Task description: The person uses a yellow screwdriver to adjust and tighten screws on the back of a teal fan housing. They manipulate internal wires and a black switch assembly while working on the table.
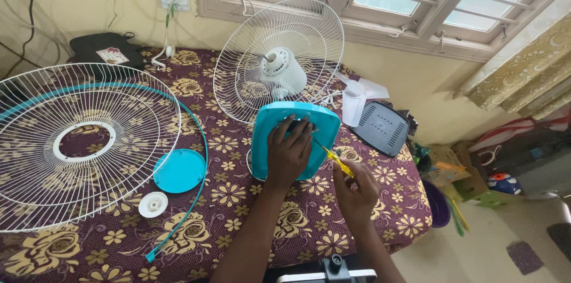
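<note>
A single head-worn camera looks steeply down, close over the cloth-covered table (238,200), facing the window wall (416,81).

Fan base (295,140) stands mid tabletop (238,200), rear guard (279,60) with motor behind it. Front guard (77,146) lies far left; round cap (179,170) and small disc (153,204) just right of it. Jug (353,103) and vented box (382,128) right of the base.

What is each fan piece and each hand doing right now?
Fan base: teal, tipped up on the table, held.
Left hand: flat on the base.
Right hand: gripping the screwdriver.
Screwdriver: yellow, tip at the base.
Rear grille: upright, around the motor.
Front grille: taken off, lying flat.
Teal ring: loose, open.
Teal disc: loose, flat.
White cap: off, lying loose.
</note>
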